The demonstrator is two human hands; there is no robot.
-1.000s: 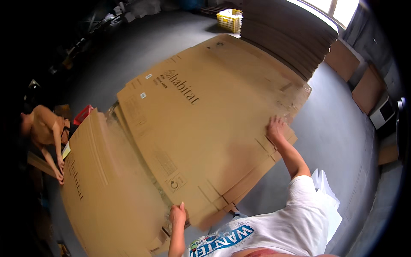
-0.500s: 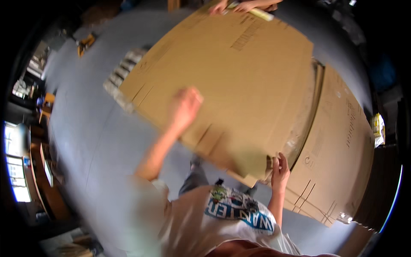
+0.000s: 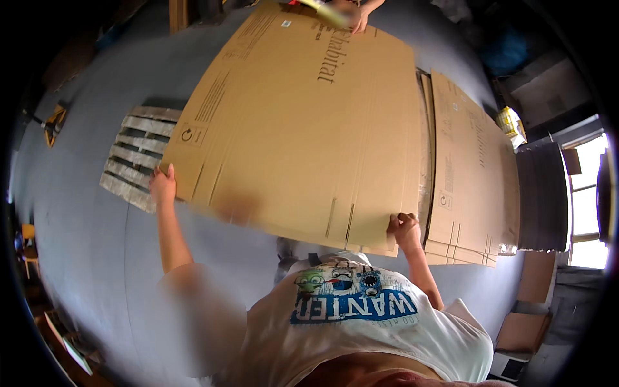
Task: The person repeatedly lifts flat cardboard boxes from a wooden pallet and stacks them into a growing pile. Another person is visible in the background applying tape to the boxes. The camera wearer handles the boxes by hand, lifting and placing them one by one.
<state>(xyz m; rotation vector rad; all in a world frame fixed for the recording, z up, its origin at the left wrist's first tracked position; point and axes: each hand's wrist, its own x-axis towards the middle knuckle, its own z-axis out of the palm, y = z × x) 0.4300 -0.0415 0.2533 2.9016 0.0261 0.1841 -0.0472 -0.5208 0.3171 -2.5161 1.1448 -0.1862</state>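
Observation:
A large flattened cardboard box [image 3: 290, 142] with dark printing and slits along its near edge spreads out before me. At its near left corner my left hand [image 3: 162, 186] is closed on the edge, thumb on top. My right hand [image 3: 405, 231] pinches the same sheet near its near right corner, with the fingers bent over the edge. Across the far edge, another person's hand [image 3: 362, 18] rests by the sheet, next to a pale yellow, long object [image 3: 325, 13] that is blurred.
Right of the sheet lies another stack of flattened boxes [image 3: 467, 174]. A slatted wooden pallet [image 3: 135, 155] sits on the grey floor [image 3: 97, 238] to the left. Dark stacked sheets [image 3: 543, 197] stand at the far right, near a window [image 3: 588, 200].
My left hand has moved left from above the cardboard to its near left corner and taken hold. My right hand stays at the near right corner. The view has shifted.

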